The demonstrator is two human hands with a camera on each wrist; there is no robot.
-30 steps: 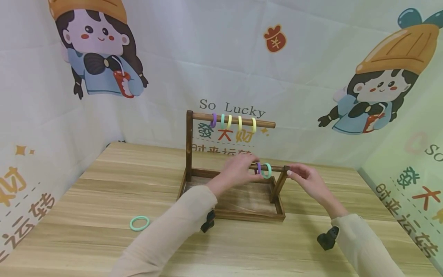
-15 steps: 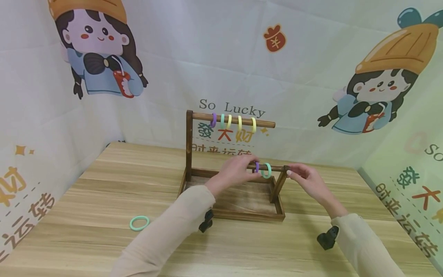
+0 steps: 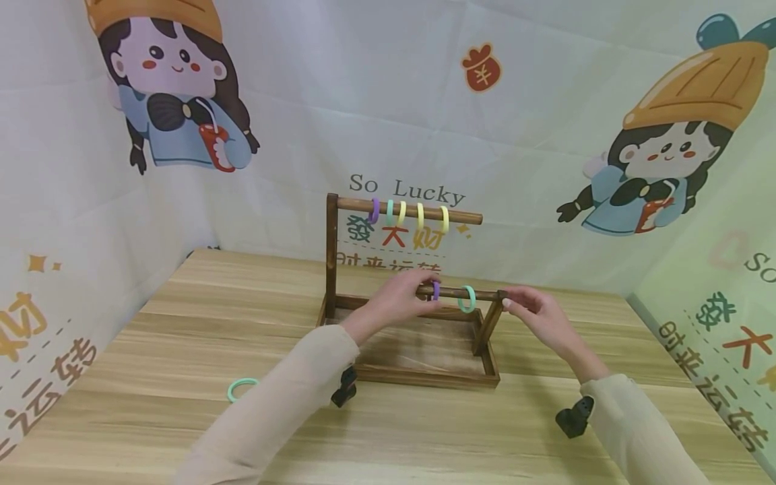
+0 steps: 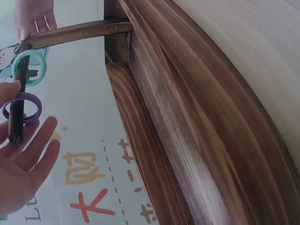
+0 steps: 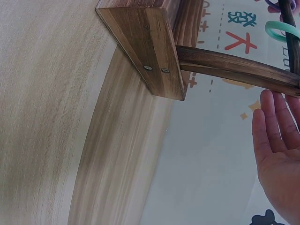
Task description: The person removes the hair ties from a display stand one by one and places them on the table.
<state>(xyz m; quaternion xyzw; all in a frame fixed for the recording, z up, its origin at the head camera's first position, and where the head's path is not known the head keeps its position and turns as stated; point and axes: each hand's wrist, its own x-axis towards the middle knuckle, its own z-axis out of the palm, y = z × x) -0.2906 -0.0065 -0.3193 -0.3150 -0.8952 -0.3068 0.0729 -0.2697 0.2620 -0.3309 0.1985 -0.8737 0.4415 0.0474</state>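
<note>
A wooden rack (image 3: 332,259) with two bars and a tray base stands on the table. My left hand (image 3: 397,296) pinches a purple ring (image 4: 33,99), which encircles the lower bar (image 4: 18,79) near its free end. Farther along that bar hangs a mint green ring (image 3: 467,299), apart from the purple one. At the bar's other end, my right hand (image 3: 539,316) holds the top of the slanted post (image 5: 234,70) between thumb and fingers. On the upper bar (image 3: 467,216) hang a purple ring (image 3: 374,211), a mint ring (image 3: 390,212) and three yellow rings (image 3: 420,216).
Another mint green ring (image 3: 233,391) lies flat on the wooden table (image 3: 151,350), partly covered by my left sleeve (image 3: 285,397). The rack's tray (image 3: 424,379) sits under the bars. A printed cloth (image 3: 364,81) hangs behind the table.
My left hand has moved leftward along the lower bar with the purple ring, widening the gap to the mint ring. The left sleeve now covers part of the table ring. My right hand stays put.
</note>
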